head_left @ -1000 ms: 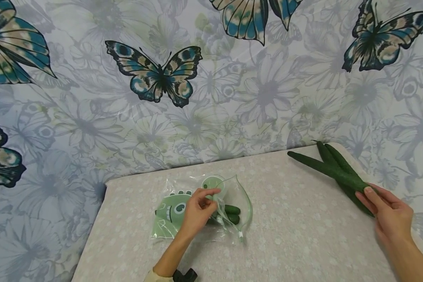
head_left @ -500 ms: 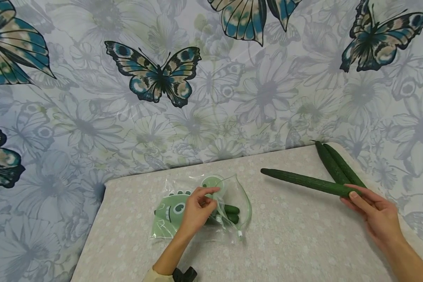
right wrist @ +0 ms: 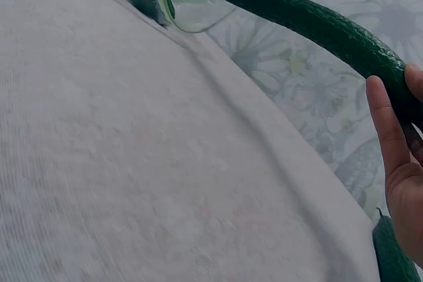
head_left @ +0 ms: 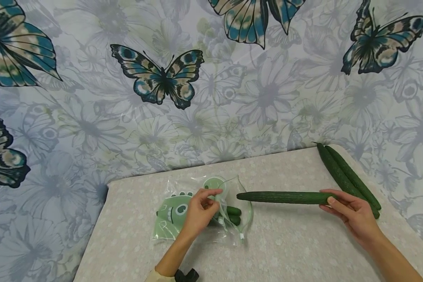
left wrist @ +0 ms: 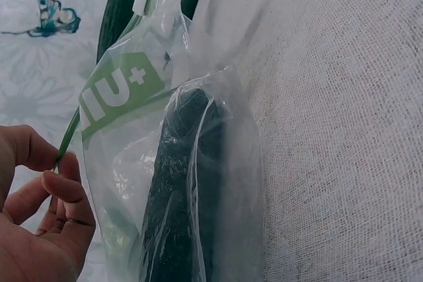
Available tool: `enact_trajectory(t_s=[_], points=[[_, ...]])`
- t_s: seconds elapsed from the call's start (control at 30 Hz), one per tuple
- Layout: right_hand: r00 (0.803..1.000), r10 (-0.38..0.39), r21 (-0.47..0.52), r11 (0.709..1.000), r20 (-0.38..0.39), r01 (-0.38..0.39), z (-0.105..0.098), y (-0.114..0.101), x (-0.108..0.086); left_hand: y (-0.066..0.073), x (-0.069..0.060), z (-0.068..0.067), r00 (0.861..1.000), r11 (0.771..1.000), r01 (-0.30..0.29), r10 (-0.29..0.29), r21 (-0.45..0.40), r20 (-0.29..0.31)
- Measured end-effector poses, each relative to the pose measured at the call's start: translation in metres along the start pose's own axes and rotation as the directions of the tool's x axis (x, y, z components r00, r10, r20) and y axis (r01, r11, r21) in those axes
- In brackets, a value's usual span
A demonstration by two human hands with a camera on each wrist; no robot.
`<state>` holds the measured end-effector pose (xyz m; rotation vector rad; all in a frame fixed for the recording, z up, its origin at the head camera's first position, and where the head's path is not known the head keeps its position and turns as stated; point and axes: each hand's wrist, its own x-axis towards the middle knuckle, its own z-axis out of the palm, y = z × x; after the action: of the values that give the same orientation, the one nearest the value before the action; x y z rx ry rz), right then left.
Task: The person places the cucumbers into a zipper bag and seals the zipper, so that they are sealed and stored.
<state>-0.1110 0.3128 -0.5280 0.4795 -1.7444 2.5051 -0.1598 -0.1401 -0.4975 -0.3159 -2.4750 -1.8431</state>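
The right hand (head_left: 352,214) grasps one end of a long cucumber (head_left: 282,197) between thumb and fingers, its free tip pointing to nine o'clock, at the mouth of a clear zip bag (head_left: 172,214); whether they touch is unclear. The left hand (head_left: 201,210) pinches the bag's green rim (left wrist: 69,130). Two bagged cucumbers (head_left: 234,211) point their ends toward three o'clock. Two loose cucumbers (head_left: 339,176) lie on the surface (head_left: 285,243) at the right hand's twelve o'clock.
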Motion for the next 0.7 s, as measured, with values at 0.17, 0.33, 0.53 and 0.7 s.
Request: enact_trajectory(t_s=[0.17,0.33,0.53,0.7], points=[[0.999,0.036,-0.032,0.999,0.019,-0.036,0.016,0.010,0.008,-0.001,0.000,0.001,1.000,1.000,-0.004,0.004,-0.018,0.004],[0.998,0.066,-0.041,0.997,0.023,-0.065,0.031,0.021,0.015,-0.002,0.000,0.002,1.000,1.000,-0.010,0.010,-0.016,0.011],[0.995,0.104,-0.068,0.992,0.007,-0.104,0.050,0.033,0.024,0.000,0.000,0.003,1.000,1.000,-0.019,0.019,-0.009,0.000],[0.987,0.161,-0.105,0.981,-0.016,-0.161,0.068,0.043,0.035,0.000,0.000,0.003,1.000,1.000,-0.028,0.028,-0.004,-0.006]])
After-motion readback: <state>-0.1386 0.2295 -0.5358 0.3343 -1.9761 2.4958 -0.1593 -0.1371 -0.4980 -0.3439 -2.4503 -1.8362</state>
